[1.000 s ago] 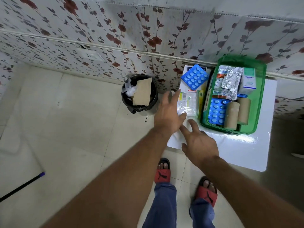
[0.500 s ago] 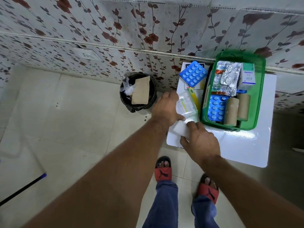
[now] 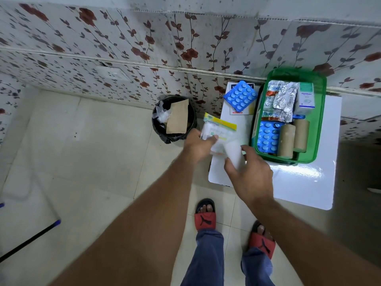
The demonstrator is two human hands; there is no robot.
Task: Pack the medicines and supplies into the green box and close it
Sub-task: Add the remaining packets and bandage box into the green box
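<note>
The green box [image 3: 320, 120] stands open on a small white table [image 3: 299, 182], holding foil strips, a blue blister pack, two brown rolls and a white carton. My left hand [image 3: 198, 145] grips a clear plastic packet with a yellow header [image 3: 221, 125], lifted at the table's left edge. My right hand [image 3: 251, 172] holds a white rectangular item [image 3: 234, 153] just left of the box. A loose blue blister pack [image 3: 240, 98] lies on a flat carton at the table's back left.
A black bin [image 3: 174, 118] with brown card and plastic stands on the tiled floor left of the table. A floral wall runs behind. A dark stick [image 3: 28, 240] lies on the floor at far left. My sandalled feet are below the table.
Both hands reached the table's left edge and took hold. The left hand lifted the clear packet up and left; the right hand picked up the white item.
</note>
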